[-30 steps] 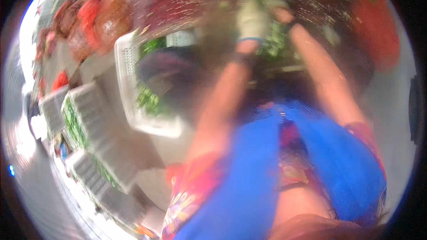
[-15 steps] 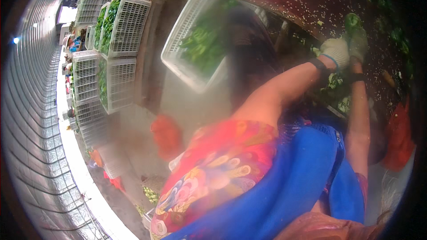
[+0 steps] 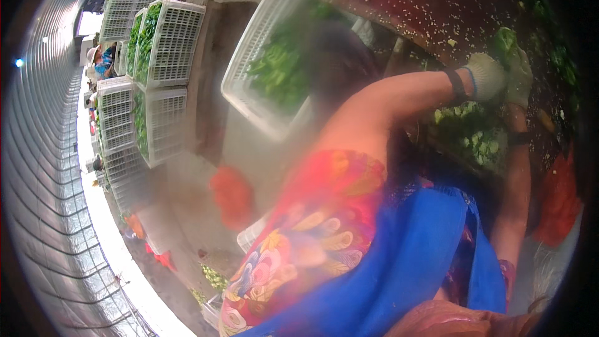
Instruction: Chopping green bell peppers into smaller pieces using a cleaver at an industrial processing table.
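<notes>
Both my hands wear pale knitted gloves and are close together over a dark red surface (image 3: 405, 0) strewn with small white bits. My left hand (image 3: 486, 77) is curled closed, its fingertips turned away, so I cannot see what it holds. Beside it, my right hand (image 3: 519, 81) closes round a green vegetable (image 3: 506, 40) that sticks out above the glove; its exact kind is too blurred to tell. Below my hands lie pale green leafy scraps (image 3: 480, 143).
To the left, a white plastic crate (image 3: 240, 68) holds green vegetables (image 3: 277, 72), partly blurred. Stacked white crates (image 3: 178, 40) of greens stand farther left. Red mesh bags lie on the floor (image 3: 231, 196) and at the right (image 3: 558, 203). More greens (image 3: 561, 62) line the far right.
Both hands have shifted slightly to the right, and the green vegetable has moved right and a little down with the right hand. My left forearm now stretches more level across the view.
</notes>
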Demonstrator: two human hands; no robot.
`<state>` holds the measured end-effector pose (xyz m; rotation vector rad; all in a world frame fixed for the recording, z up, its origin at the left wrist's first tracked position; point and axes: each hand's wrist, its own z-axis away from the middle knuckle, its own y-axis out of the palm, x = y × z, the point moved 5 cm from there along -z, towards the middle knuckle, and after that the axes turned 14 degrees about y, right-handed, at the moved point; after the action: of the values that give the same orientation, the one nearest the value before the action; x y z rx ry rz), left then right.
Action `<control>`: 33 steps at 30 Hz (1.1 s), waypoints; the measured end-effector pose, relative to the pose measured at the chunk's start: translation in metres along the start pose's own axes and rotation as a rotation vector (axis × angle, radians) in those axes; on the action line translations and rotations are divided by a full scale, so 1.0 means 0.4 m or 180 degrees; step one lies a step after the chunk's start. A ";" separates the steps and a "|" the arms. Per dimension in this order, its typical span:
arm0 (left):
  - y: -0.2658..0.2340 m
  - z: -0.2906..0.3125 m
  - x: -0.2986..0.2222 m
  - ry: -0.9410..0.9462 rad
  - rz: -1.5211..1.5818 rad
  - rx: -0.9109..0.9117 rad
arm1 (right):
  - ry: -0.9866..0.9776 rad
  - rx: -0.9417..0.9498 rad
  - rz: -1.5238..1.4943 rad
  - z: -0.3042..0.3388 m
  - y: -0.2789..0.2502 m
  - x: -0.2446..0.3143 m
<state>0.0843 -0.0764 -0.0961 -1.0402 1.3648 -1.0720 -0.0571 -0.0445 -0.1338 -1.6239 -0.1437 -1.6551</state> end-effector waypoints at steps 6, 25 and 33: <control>0.031 -0.010 0.087 0.0089 0.0374 0.0384 | -0.0660 -0.0929 0.2528 0.024 0.033 0.003; 0.041 0.107 0.044 0.0131 0.3709 -0.1050 | -0.0964 -0.1262 0.0234 -0.012 -0.013 -0.062; 0.018 0.015 0.079 -0.0780 0.4662 -0.1996 | -0.0425 -0.0820 -0.1227 0.029 0.053 -0.022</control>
<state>0.0883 -0.1060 -0.1100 -0.2895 1.7361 0.5677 -0.0363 -0.0482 -0.1488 -1.9989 -0.3408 -1.9129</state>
